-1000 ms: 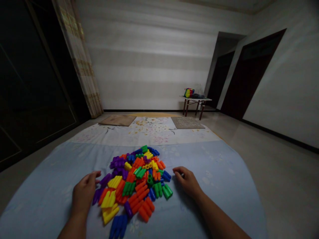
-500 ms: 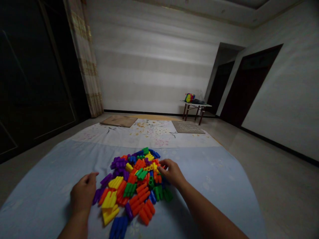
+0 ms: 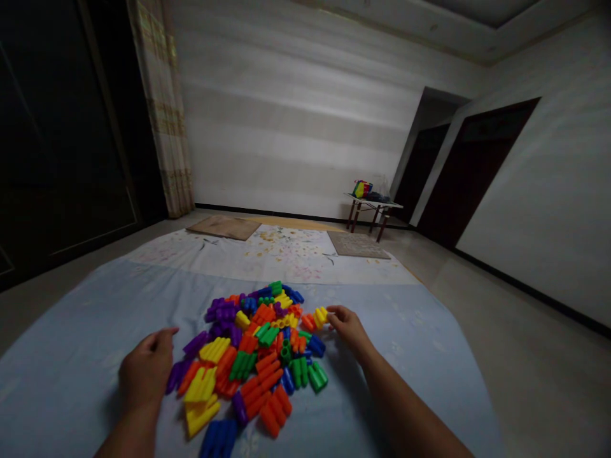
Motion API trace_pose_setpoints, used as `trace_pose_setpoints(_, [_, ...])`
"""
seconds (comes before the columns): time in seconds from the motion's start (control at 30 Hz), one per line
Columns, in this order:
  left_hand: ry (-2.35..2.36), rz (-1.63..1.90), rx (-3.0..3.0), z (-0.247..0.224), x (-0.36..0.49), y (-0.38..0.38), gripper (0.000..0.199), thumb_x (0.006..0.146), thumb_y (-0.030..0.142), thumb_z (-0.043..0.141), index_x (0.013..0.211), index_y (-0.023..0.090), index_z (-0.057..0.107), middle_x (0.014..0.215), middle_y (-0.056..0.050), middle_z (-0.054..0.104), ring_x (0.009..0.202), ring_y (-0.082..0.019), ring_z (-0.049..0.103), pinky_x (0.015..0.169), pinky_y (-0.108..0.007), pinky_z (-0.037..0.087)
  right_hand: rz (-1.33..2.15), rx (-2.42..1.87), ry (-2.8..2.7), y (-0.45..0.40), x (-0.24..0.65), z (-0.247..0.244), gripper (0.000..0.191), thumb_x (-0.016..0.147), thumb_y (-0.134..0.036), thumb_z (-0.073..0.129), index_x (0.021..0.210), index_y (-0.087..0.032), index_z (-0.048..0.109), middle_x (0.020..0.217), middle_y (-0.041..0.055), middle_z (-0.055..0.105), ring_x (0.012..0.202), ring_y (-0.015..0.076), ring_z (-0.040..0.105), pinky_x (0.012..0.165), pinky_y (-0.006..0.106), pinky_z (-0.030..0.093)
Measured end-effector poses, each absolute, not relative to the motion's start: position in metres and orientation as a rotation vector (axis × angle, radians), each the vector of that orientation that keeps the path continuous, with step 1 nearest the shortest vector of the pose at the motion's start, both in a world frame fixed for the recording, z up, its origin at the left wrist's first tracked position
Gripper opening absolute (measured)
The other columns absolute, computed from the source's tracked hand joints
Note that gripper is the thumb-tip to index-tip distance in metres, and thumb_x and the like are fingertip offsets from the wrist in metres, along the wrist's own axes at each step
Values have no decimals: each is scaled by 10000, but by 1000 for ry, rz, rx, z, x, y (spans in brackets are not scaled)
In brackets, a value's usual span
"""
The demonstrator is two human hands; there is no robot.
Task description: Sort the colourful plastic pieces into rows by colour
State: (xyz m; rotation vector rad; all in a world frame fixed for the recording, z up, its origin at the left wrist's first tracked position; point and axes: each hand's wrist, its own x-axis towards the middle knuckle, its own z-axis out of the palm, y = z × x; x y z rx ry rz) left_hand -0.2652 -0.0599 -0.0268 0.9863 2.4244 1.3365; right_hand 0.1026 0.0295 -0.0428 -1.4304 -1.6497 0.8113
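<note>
Just beside the multicoloured plastic-block pile [image 3: 264, 315], the right hand [image 3: 347, 327] grips a ribbed yellow plastic block [image 3: 320, 316]; whether the curled left hand [image 3: 147, 366] grips anything, I cannot tell. A distant red-yellow-blue bag [image 3: 361, 189] hides its contents.

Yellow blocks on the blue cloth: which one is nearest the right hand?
The yellow block at the right hand's fingertips, just right of an orange block; the other yellow blocks lie farther left.

Right hand [image 3: 350, 329] is pinching a yellow interlocking block [image 3: 319, 317] at the multicolor block pile's [image 3: 261, 375] right edge; left hand [image 3: 147, 367] is sitting just left.
</note>
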Motion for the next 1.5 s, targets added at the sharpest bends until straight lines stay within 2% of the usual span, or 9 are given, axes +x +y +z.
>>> trace_pose_setpoints(0.17, [2428,1338,993,-35,-271,-55,338,736,407,433,893,207,656,667,5,620,661,-165,563,557,-229,392,683,-1542,-1665,30,136,-50,287,749,-321,463,904,-157,639,712,30,668,630,155,608,601,268,473])
trace_pose_setpoints(0.27, [2432,1306,1000,-38,-273,-53,334,735,403,436,898,211,656,693,1,633,668,-169,566,556,-232,395,578,-1590,-1689,28,147,-51,247,718,-315,514,847,-160,655,796,59,665,706,172,599,695,295,456])
trace_pose_setpoints(0.37, [2441,1284,1009,-36,-272,-54,361,745,426,418,923,213,649,721,-5,636,649,-169,566,542,-235,393,509,-1612,-1697,26,149,-50,312,729,-343,519,924,-135,646,903,100,645,733,178,590,726,305,449])
trace_pose_setpoints(0.53, [2459,1255,1033,-32,-270,-55,362,746,439,399,906,224,643,739,-4,634,640,-165,567,541,-236,395,424,-1593,-1792,21,144,-53,419,690,-395,594,1015,-132,622,952,100,618,796,184,578,750,285,448])
trace_pose_setpoints(0.63, [2453,1239,1013,-36,-272,-54,348,744,443,396,892,240,637,742,1,635,620,-165,566,530,-241,399,417,-1577,-1827,19,143,-56,374,665,-351,619,980,-151,636,931,78,615,835,187,570,768,278,442])
trace_pose_setpoints(0.77, [2438,1245,1024,-40,-273,-54,353,749,460,391,905,254,632,746,0,642,634,-177,576,523,-245,404,404,-1585,-1846,18,144,-57,284,699,-295,564,936,-161,645,888,65,612,816,179,565,758,274,435])
trace_pose_setpoints(1.2, [2405,1260,993,-36,-270,-53,360,743,434,382,895,231,638,740,-13,630,622,-174,568,554,-254,409,452,-1588,-1958,46,149,-56,237,685,-285,576,900,-201,631,828,29,628,721,154,578,661,244,427])
trace_pose_setpoints(1.5, [2401,1315,1067,-36,-270,-52,329,724,421,403,796,223,655,659,-14,636,628,-189,583,565,-266,422,248,-1692,-1836,109,125,-42,235,730,-236,545,948,-205,628,860,39,647,794,157,601,713,244,423])
